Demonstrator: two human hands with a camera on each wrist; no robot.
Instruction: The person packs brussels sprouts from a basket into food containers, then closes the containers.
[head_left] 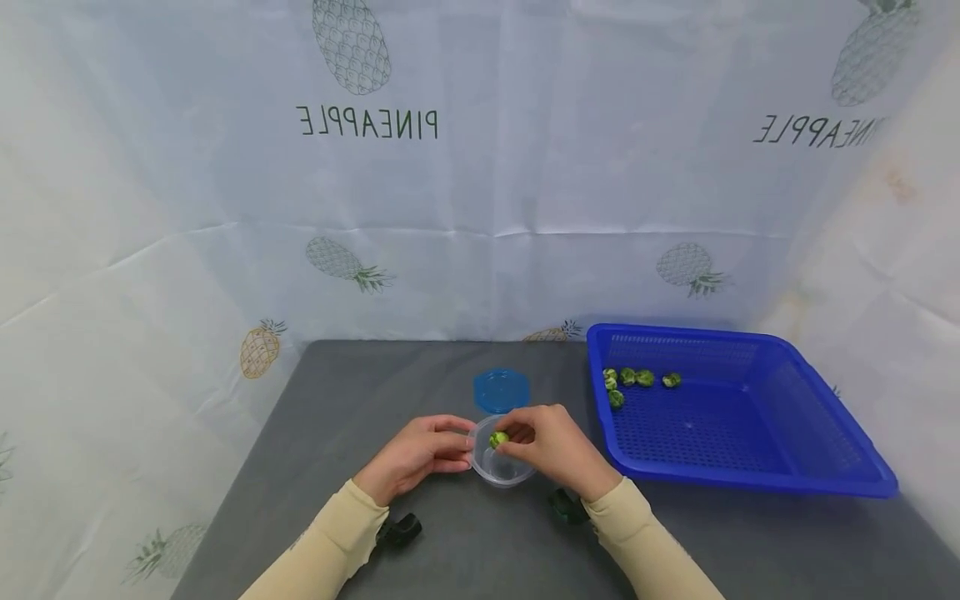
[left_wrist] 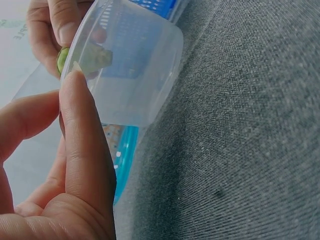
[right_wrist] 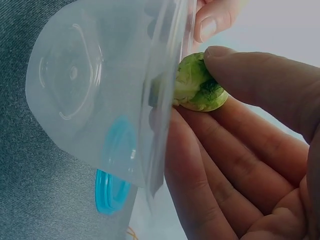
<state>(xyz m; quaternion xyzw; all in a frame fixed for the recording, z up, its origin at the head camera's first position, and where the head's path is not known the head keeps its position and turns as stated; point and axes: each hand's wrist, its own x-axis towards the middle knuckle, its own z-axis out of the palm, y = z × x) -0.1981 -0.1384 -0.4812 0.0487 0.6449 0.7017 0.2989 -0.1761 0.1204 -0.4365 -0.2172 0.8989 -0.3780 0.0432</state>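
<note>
A clear round plastic container (head_left: 504, 473) stands on the grey table, its wall (right_wrist: 75, 95) close up in the right wrist view. My left hand (head_left: 426, 454) holds it by the left side of the rim, with a finger (left_wrist: 82, 135) against the edge in the left wrist view. Between the thumb and fingers of my right hand (head_left: 558, 446) is a small green Brussels sprout (right_wrist: 197, 85), pinched at the container's mouth. Just behind the container lies a round blue lid (head_left: 502, 391).
A blue perforated basket (head_left: 750, 479) stands to the right, with several Brussels sprouts (head_left: 643, 378) near its left wall. Dark wrist devices show under both wrists. A pineapple-print curtain (head_left: 480, 183) hangs behind the grey table (head_left: 465, 558).
</note>
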